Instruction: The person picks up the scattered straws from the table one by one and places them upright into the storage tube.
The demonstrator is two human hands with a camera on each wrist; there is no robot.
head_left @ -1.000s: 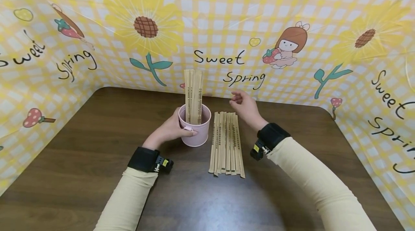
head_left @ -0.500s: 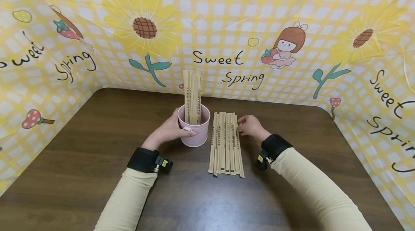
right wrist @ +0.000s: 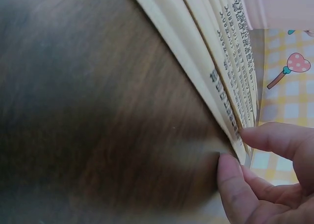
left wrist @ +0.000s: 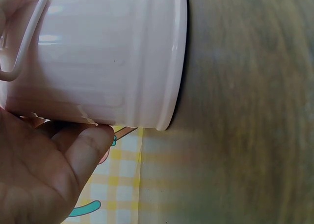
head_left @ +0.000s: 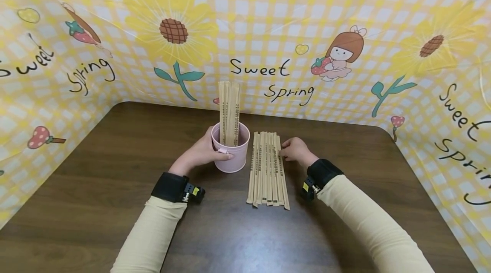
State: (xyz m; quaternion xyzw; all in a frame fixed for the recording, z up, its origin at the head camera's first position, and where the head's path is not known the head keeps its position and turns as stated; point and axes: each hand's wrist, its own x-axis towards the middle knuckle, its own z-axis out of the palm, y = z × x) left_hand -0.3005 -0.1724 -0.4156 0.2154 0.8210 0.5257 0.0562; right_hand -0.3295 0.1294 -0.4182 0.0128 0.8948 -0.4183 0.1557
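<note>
A small pink metal pail stands upright on the table. My left hand grips it from the left, thumb across its front near the handle. In the left wrist view, fingers curve along the wall of the pail. Several paper-wrapped chopsticks stand inside the pail. To its right, several more wrapped chopsticks lie side by side in a row. My right hand pinches the rightmost wrapped chopsticks near the far end; the right wrist view shows fingertips on either side of that sleeve.
Everything rests on a dark brown wooden table. A yellow checked backdrop with printed flowers rises behind the table and along both sides. A wrist camera hangs below the right wrist, and another at the left one.
My right hand has come down from above the table's back to the right edge of the row, its fingers now at the rightmost sleeve. The left hand and pail have stayed put.
</note>
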